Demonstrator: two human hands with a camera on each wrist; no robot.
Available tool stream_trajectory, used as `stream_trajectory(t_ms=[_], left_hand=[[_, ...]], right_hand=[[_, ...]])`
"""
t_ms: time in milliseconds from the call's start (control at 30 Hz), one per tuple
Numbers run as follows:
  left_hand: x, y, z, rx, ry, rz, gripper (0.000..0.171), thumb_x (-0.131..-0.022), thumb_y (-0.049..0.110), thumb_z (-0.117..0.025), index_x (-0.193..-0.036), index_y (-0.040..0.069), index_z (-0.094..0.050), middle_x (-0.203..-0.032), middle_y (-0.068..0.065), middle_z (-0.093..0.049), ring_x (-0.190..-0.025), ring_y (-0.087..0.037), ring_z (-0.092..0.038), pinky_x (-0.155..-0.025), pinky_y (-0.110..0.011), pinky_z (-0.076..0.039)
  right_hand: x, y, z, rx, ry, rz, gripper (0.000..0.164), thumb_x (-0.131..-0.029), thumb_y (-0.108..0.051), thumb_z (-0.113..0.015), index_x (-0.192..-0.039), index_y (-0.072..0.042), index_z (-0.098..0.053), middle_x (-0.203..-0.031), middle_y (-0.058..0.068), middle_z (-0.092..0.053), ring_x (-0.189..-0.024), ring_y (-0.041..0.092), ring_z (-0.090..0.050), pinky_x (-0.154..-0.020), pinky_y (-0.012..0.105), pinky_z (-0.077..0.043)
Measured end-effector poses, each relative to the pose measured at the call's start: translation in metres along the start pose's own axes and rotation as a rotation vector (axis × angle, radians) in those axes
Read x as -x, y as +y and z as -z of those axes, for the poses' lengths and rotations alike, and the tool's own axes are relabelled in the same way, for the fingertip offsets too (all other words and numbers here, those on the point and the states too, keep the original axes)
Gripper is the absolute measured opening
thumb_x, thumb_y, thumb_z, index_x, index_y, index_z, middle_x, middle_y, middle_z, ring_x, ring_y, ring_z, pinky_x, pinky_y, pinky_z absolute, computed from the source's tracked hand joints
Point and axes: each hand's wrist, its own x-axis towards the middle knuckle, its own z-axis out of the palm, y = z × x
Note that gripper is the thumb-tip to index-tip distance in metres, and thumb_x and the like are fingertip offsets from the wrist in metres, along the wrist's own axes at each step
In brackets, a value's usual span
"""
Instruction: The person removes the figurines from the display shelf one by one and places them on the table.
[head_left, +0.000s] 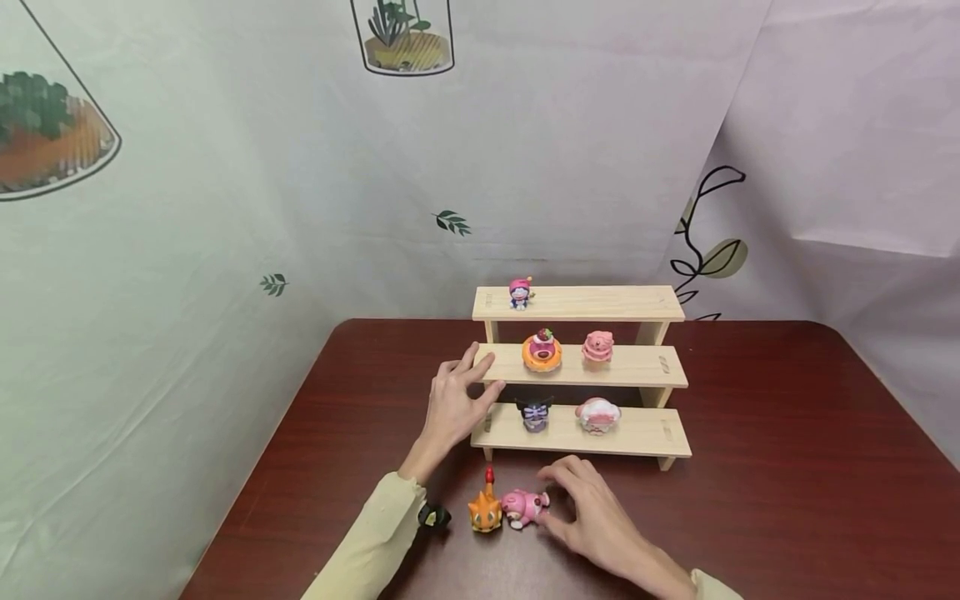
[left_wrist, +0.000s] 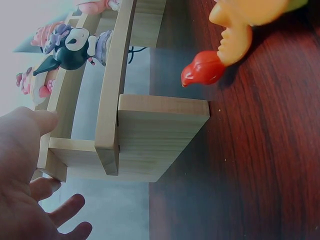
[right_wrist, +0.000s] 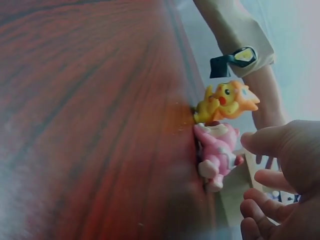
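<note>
Left hand (head_left: 452, 406): fingers splayed at left end of the three-tier pale wooden shelf (head_left: 615, 302); contact unclear. Right hand (head_left: 596, 521): thumb and fingers parted, slightly bent, just right of the smooth pink figurine (head_left: 522, 507), lying on dark-red wood-grained tabletop (head_left: 787, 467) beside glossy orange flame-tailed figurine (head_left: 485, 512).
</note>
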Motion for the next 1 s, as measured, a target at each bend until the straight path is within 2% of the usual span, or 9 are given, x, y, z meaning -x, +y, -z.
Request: stream_trajectory(t_ms=[167, 333, 600, 867, 1000], left_hand=[[0.001, 0.000, 0.000, 0.002, -0.005, 0.007, 0.049, -0.088, 0.033, -0.075, -0.131, 0.010, -0.068, -0.144, -0.016, -0.053, -0.110, -0.046, -0.056, -0.091, -0.062, -0.041], [0.001, 0.000, 0.000, 0.000, -0.001, 0.003, 0.049, -0.088, 0.032, -0.076, -0.131, 0.010, -0.069, -0.143, -0.017, -0.053, -0.109, -0.045, -0.056, -0.091, -0.062, -0.042], [0.000, -0.001, 0.000, -0.005, -0.001, 0.005, 0.049, -0.088, 0.032, -0.076, -0.130, 0.009, -0.069, -0.144, -0.016, -0.053, -0.109, -0.046, -0.056, -0.091, -0.062, -0.042], [0.000, -0.001, -0.001, -0.005, 0.001, 0.006, 0.049, -0.088, 0.033, -0.075, -0.131, 0.010, -0.069, -0.144, -0.016, -0.053, -0.108, -0.045, -0.056, -0.090, -0.062, -0.042], [0.000, -0.001, -0.001, -0.005, 0.009, -0.002, 0.048, -0.088, 0.033, -0.076, -0.130, 0.010, -0.069, -0.144, -0.016, -0.053, -0.108, -0.045, -0.057, -0.089, -0.061, -0.043]], right_hand=[[-0.005, -0.002, 0.007, -0.012, -0.013, -0.014, 0.043, -0.070, -0.014, -0.090, -0.107, -0.012, -0.068, -0.104, -0.010, -0.059, -0.092, 0.008, -0.051, -0.076, 0.032, -0.046], [-0.011, -0.005, 0.012, -0.021, -0.004, 0.000, 0.041, -0.071, -0.009, -0.087, -0.108, -0.011, -0.068, -0.104, -0.007, -0.062, -0.095, 0.011, -0.056, -0.078, 0.034, -0.048], [-0.019, -0.008, 0.020, -0.082, 0.037, 0.040, 0.044, -0.071, -0.006, -0.089, -0.109, -0.012, -0.067, -0.098, -0.012, -0.061, -0.080, 0.010, -0.059, -0.068, 0.029, -0.050], [-0.024, -0.008, 0.026, -0.110, 0.054, 0.078, 0.044, -0.070, -0.002, -0.087, -0.108, -0.010, -0.067, -0.096, -0.010, -0.062, -0.078, 0.011, -0.061, -0.065, 0.031, -0.051], [-0.027, -0.009, 0.029, -0.124, 0.056, 0.090, 0.043, -0.070, 0.000, -0.086, -0.107, -0.010, -0.067, -0.098, -0.008, -0.063, -0.078, 0.011, -0.061, -0.064, 0.026, -0.050]])
